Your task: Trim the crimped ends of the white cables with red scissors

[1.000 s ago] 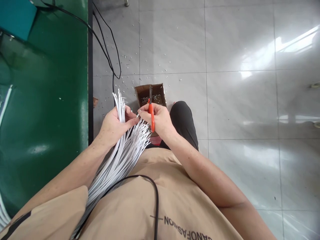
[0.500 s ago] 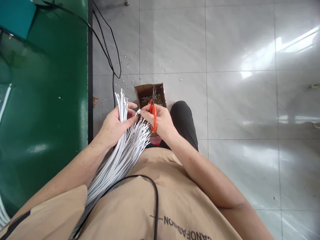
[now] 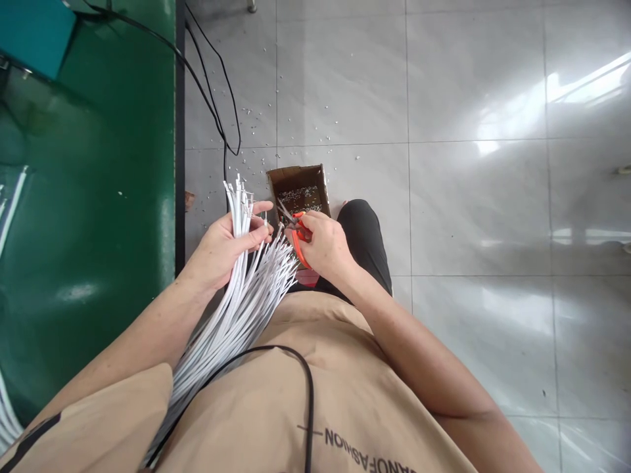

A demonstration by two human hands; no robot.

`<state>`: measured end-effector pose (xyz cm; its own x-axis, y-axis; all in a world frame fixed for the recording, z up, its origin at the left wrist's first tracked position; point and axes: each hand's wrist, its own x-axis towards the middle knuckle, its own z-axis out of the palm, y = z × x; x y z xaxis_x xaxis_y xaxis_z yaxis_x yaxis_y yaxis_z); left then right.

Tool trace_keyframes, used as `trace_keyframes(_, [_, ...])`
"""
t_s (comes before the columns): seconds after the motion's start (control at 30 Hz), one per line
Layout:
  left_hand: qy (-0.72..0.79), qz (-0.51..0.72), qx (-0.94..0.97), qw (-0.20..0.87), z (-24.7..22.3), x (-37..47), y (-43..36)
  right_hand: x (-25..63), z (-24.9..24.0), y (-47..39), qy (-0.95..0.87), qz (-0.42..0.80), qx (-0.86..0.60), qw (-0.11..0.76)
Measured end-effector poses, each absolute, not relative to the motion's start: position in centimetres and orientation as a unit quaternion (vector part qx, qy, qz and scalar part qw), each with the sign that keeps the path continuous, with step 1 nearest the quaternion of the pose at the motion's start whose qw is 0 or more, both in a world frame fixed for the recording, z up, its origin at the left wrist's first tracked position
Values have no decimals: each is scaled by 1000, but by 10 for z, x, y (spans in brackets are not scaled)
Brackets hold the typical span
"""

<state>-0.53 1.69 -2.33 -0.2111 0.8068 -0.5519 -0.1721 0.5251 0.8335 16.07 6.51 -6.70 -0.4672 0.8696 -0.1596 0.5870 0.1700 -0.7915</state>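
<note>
A thick bundle of white cables (image 3: 236, 315) runs from beside my body up to my hands. My left hand (image 3: 221, 246) is closed round part of it; between thumb and fingertips it pinches one cable whose stripped end sticks up. Red-handled scissors (image 3: 299, 248) sit in my right hand (image 3: 328, 243), their blades apart and pointing up and left, close to that cable end. Other cable ends fan out just below the scissors. Part of the handles is hidden by my right fingers.
Below my hands stands an open cardboard box (image 3: 298, 180) holding small clippings. More clippings lie scattered on the tiled floor (image 3: 345, 79). At left is a green table (image 3: 118, 197) with a teal box (image 3: 37, 33), more white cables (image 3: 12, 210) and black cords (image 3: 217, 118) hanging off its edge.
In my right hand the scissors have swung from upright to pointing left, and their blades have opened. My right fingers have moved off the cable end that my left hand pinches.
</note>
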Motion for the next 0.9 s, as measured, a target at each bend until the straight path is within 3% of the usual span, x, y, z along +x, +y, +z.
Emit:
trace_keyframes(0.17, [661, 423, 249, 568, -25, -6, 17, 164, -64, 64, -844, 279, -445, 106])
trace_keyframes(0.37, [667, 413, 252, 566, -24, -6, 17, 166, -53, 71, -865, 244, -437, 40])
trace_keyframes(0.7, [666, 417, 237, 572, -24, -6, 17, 169, -51, 70, -884, 177, -431, 37])
trace_keyframes(0.8, [669, 416, 237, 568, -24, -6, 16, 168, -51, 74, -851, 247, -458, 75])
trace_keyframes(0.9, [667, 417, 248, 565, -26, -7, 16, 163, -49, 79, -744, 423, -497, 145])
